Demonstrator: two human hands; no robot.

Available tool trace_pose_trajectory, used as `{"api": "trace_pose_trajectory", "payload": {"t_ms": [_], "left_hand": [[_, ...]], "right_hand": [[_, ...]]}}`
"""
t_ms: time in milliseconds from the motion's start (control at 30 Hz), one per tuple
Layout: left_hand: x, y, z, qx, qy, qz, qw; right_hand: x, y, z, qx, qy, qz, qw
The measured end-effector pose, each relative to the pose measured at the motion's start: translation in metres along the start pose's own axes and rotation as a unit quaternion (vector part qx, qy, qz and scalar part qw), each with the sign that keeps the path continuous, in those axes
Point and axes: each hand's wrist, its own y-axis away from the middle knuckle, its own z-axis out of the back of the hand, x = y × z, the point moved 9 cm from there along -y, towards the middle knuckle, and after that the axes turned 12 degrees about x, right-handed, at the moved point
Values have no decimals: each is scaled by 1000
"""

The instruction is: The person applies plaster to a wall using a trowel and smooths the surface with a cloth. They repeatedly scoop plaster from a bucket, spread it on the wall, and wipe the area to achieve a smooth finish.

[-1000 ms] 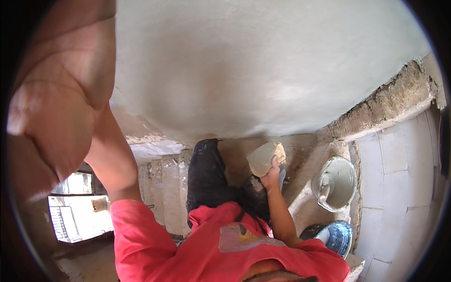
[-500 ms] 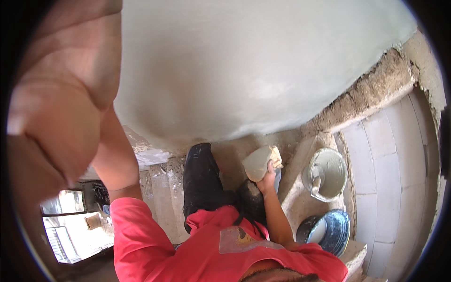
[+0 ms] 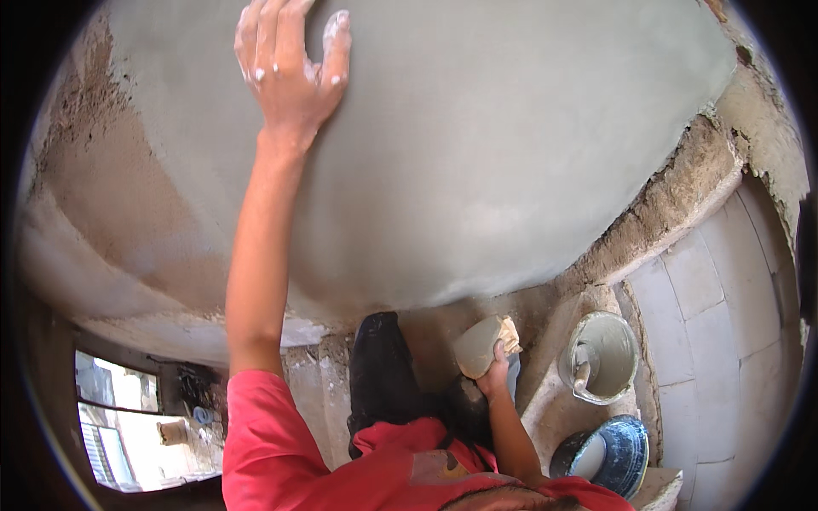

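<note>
My left hand (image 3: 292, 81) is raised against the smooth grey plastered wall (image 3: 511, 145), fingers stretched upward and thumb apart. White smears of plaster sit on its fingers and knuckles, and the fingertips reach the picture's top edge. Low down near my knee, my right hand (image 3: 494, 375) grips a flat grey piece with a crumpled cream edge (image 3: 479, 347); its material is hard to tell. To the right of that hand stands a plaster-smeared bucket (image 3: 626, 341) with grey mix, and a tool handle (image 3: 582, 381) leans inside it.
Below the bucket sits a dark blue tub (image 3: 629, 460) holding pale liquid. A rough broken ledge (image 3: 673, 209) runs along the wall's right edge, beside pale floor tiles (image 3: 690, 341). Bare brownish wall (image 3: 111, 204) shows at left, above a bright window opening (image 3: 128, 426).
My left hand has moved from close in front of the camera, away and up onto the plaster. The view has shifted, showing more wall at left. My right hand keeps its hold.
</note>
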Motion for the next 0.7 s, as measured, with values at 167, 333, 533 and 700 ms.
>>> {"api": "trace_pose_trajectory", "payload": {"t_ms": [167, 333, 533, 700], "left_hand": [[6, 4, -15, 102, -227, 28, 968], [6, 5, -22, 134, -244, 67, 958], [4, 8, -27, 118, -230, 35, 965], [32, 9, -23, 140, -300, -1, 944]], "right_hand": [[-5, 1, -6, -30, -5, -1, 1000], [2, -4, -37, -66, 38, 66, 995], [71, -34, -142, -24, 65, 138, 988], [129, -40, -270, 120, -19, 193, 974]]}}
